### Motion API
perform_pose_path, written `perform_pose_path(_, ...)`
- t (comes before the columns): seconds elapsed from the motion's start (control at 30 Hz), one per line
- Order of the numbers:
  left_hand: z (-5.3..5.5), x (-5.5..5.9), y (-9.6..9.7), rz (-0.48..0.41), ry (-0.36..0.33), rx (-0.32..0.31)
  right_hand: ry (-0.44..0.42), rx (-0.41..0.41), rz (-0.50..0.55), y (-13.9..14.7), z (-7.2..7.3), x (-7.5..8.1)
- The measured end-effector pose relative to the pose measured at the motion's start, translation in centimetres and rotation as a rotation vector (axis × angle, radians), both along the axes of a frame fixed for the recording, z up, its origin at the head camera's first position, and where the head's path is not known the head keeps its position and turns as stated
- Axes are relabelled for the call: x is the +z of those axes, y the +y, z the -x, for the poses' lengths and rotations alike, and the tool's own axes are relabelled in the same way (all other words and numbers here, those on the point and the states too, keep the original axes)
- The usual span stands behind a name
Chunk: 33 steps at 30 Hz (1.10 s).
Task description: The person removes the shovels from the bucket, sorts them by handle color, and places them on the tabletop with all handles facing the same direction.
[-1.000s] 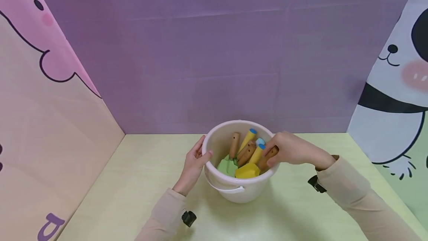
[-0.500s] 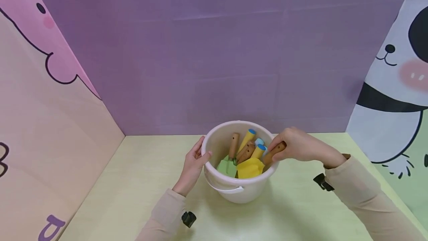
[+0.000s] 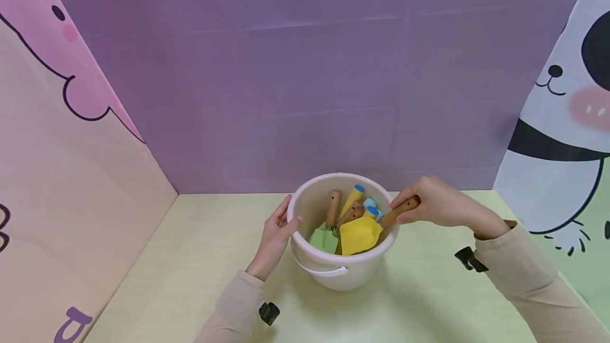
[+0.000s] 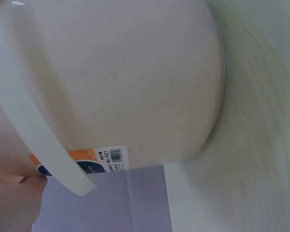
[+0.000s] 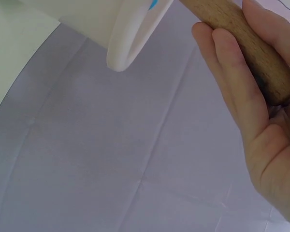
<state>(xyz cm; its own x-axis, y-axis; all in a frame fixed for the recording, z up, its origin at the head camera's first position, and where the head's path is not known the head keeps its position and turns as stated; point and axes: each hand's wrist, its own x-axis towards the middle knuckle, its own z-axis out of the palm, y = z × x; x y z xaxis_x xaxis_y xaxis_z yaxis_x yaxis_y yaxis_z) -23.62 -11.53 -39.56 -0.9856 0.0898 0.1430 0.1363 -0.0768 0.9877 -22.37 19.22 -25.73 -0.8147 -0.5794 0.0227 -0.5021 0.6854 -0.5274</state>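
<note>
A pale pink bucket (image 3: 357, 274) stands on the table and holds several small garden tools. My left hand (image 3: 276, 237) grips its left rim, thumb over the edge and fingers along the outside. In my right hand (image 3: 440, 206) is a yellow hand shovel (image 3: 360, 235), pinched by its wooden handle (image 5: 246, 43) between thumb and fingers. The handle leans out over the right rim, while the yellow blade is still inside the bucket. Left of that blade lies a green tool head (image 3: 324, 239). Parts of the other tools are hidden under the yellow blade.
Wooden handles (image 3: 333, 206) and yellow handles with blue ends (image 3: 353, 196) stick up inside the bucket. Its white carrying handle (image 4: 34, 125) hangs down the front. A purple backdrop (image 3: 286, 94) rises behind the pale wooden table (image 3: 214, 258), with printed panels at both sides.
My right hand has moved right and slightly up, drawing the shovel's wooden handle over the rim. The yellow blade has lifted and turned within the bucket. My left hand stays on the rim.
</note>
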Motion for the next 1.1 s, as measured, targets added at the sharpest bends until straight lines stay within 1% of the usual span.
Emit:
perform_pose_path(0.33, 0.1, -0.1, 0.0, -0.014, 0.001, -0.002, -0.06, -0.078, 0.08, 0.5, 0.0, -0.1)
perform_pose_path(0.53, 0.1, 0.0, 0.0, -0.003, 0.003, -0.003, -0.056, -0.124, 0.111, 0.8, -0.1, -0.2)
perform_pose_path(0.67, 0.0, 0.0, 0.0, 0.002, 0.001, 0.004, -0.02, -0.161, 0.112, 1.1, 0.0, -0.4)
perform_pose_path(0.77, 0.1, 0.1, 0.0, 0.003, 0.004, 0.0, -0.011, -0.189, 0.11, 1.4, 0.1, -0.6)
perform_pose_path(0.9, 0.1, 0.1, 0.0, 0.003, 0.01, -0.009, -0.041, -0.228, 0.127, 1.8, 0.2, -0.7)
perform_pose_path(1.1, 0.0, 0.0, -0.1, 0.005, 0.009, -0.004, -0.029, -0.292, 0.167, 2.5, 0.2, -0.5)
